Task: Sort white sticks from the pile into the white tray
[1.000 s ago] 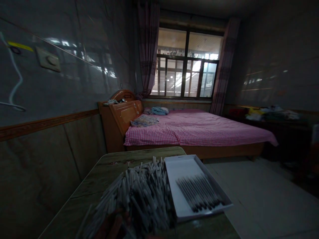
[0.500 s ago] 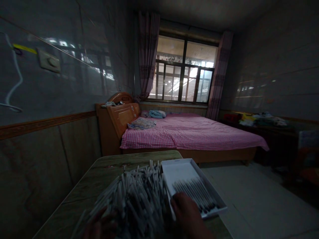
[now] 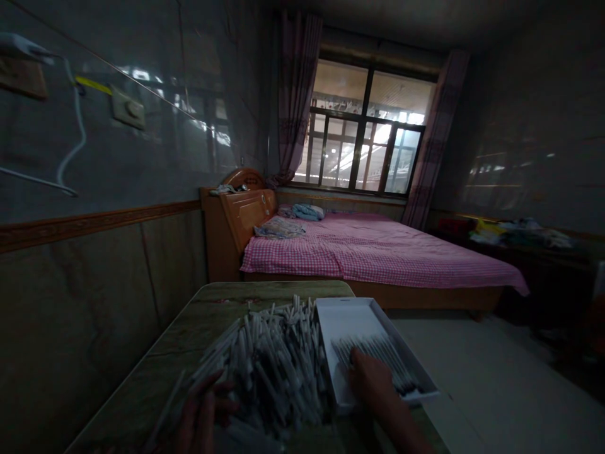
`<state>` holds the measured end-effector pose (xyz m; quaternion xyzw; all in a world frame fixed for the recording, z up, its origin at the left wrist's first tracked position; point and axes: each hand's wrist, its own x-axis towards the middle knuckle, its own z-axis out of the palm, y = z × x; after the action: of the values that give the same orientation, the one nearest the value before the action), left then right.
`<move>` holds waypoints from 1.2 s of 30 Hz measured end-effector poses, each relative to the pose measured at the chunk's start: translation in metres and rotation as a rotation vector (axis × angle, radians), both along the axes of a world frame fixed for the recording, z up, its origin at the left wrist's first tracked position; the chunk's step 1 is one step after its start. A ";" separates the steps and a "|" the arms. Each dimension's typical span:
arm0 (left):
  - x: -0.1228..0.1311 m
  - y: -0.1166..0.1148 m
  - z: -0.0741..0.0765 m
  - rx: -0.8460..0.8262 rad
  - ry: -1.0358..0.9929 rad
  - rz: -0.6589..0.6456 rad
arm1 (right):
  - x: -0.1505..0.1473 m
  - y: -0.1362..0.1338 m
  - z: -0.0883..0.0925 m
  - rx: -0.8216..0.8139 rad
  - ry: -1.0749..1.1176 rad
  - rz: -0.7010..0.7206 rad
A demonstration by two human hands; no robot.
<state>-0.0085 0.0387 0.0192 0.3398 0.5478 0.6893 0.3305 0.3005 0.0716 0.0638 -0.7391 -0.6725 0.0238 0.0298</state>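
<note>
On the tabletop (image 3: 189,353), a shallow white tray (image 3: 345,315) sits near the right-hand edge, its long side running away from the person. Inside the tray, along its right half, a neat row of thin pens (image 3: 385,353) with dark ends lies side by side, parallel to the tray's long walls. The far left part of the tray is bare white.

The right hand (image 3: 371,378) is inside the tray at its near end, back upward. Its fingers are lowered onto the near end of the row, so the row runs from under the fingers toward the tray's far wall. The light is dim and the fingertips are hidden, so I cannot tell whether this hand pinches a pen or only presses on the row.

Just left of the tray, touching its left wall, a big loose pile of pale pens (image 3: 269,359) is heaped with the pens lying at many angles. The left hand (image 3: 201,416) is well left of the tray, at the near left edge of that pile. Its fingers are partly spread and its thumb points toward the tray. Whether it has closed on anything cannot be made out.

Far beyond the tray stands a bed (image 3: 378,252) with a pink checked cover, under a window (image 3: 363,151).
</note>
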 end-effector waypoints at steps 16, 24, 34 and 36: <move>-0.001 0.001 0.001 0.054 -0.007 0.066 | -0.106 -0.017 0.017 0.176 0.083 0.259; 0.015 -0.009 -0.004 0.077 0.180 -0.027 | -0.110 -0.003 0.012 0.095 0.059 0.207; 0.012 0.000 -0.011 -0.101 0.099 -0.250 | -0.131 -0.036 0.015 0.201 0.289 0.277; 0.008 0.004 -0.012 -0.115 0.047 -0.282 | -0.143 -0.040 0.011 0.163 0.272 0.361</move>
<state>-0.0007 0.0424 0.0074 0.4099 0.5409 0.5954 0.4300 0.1578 0.0316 0.0744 -0.5920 -0.7833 0.0737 0.1749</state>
